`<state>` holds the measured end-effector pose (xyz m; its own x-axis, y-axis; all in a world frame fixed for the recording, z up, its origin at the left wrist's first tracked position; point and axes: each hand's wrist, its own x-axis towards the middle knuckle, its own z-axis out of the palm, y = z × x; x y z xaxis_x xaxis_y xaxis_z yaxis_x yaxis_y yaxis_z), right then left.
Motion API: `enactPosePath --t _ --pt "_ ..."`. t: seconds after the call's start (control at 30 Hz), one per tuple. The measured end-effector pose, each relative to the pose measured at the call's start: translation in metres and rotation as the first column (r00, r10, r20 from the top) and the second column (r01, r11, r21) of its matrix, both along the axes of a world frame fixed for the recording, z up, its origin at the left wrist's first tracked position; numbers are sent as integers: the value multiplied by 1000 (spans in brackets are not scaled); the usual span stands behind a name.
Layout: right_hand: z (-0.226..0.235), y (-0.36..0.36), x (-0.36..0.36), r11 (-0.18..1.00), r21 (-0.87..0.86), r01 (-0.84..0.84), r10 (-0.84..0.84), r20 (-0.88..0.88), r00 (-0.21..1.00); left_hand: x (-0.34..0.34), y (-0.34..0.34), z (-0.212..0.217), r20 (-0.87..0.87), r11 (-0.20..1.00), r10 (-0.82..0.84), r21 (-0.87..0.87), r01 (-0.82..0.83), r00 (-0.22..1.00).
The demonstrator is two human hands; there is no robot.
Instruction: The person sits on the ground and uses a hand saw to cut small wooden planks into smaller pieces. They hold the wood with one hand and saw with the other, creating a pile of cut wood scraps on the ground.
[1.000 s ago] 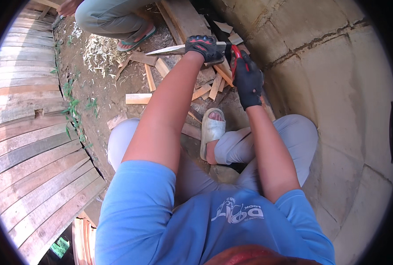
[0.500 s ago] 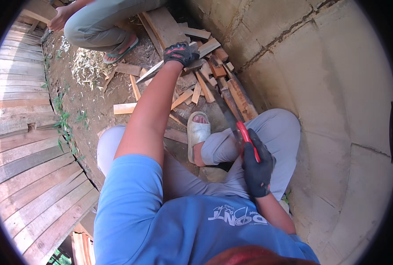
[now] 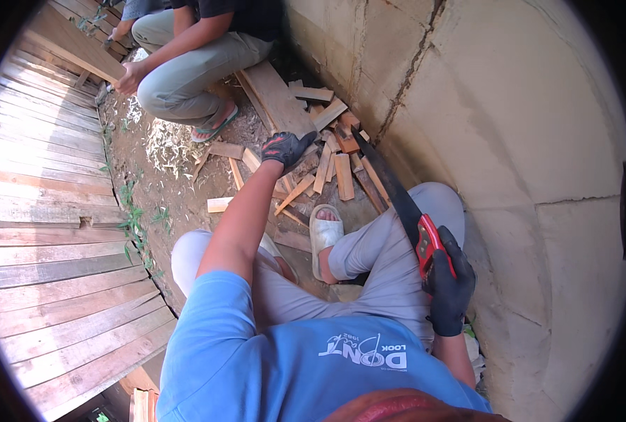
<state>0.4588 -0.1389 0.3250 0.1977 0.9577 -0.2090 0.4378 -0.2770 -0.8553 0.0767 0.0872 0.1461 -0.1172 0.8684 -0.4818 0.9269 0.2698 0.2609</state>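
My right hand (image 3: 452,281), in a black glove, is closed round the red handle of a handsaw (image 3: 396,184). Its dark blade slants away to the upper left, over my right shin, and the tip reaches the wood pile. My left hand (image 3: 283,149), in a black glove with red marks, grips the near end of a wide wooden board (image 3: 274,97), its thumb lying to the right. The undersides of its fingers are hidden. Short wood offcuts (image 3: 344,177) lie scattered beside and below the board.
A person (image 3: 200,77) squats at the far left, one hand on a plank (image 3: 70,42). Pale shavings (image 3: 169,146) cover the ground nearby. A cracked concrete wall (image 3: 531,155) rises on the right; a slatted wooden surface (image 3: 53,246) runs along the left. My sandalled foot (image 3: 325,235) is near the offcuts.
The saw has swung out to the right, away from the board, with my right hand. My left hand stays at the board's near end. The view has shifted, showing more of the other person.
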Motion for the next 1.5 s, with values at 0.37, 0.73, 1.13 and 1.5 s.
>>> enactPosePath --t 0.37,0.73,1.13,1.5 --pt "29 -40 11 991 17 132 -121 -305 945 11 -28 0 408 960 265 -28 -278 874" --pt "56 -69 9 998 -26 51 -57 -517 854 25 10 13 688 925 103 199 -323 718" --pt "40 -61 20 997 57 49 -24 -373 928 -159 -218 236 864 731 150 230 -642 481" --pt "50 -38 -30 976 152 -154 199 -356 913 -244 -494 14 817 138 510 -385 -912 -268"
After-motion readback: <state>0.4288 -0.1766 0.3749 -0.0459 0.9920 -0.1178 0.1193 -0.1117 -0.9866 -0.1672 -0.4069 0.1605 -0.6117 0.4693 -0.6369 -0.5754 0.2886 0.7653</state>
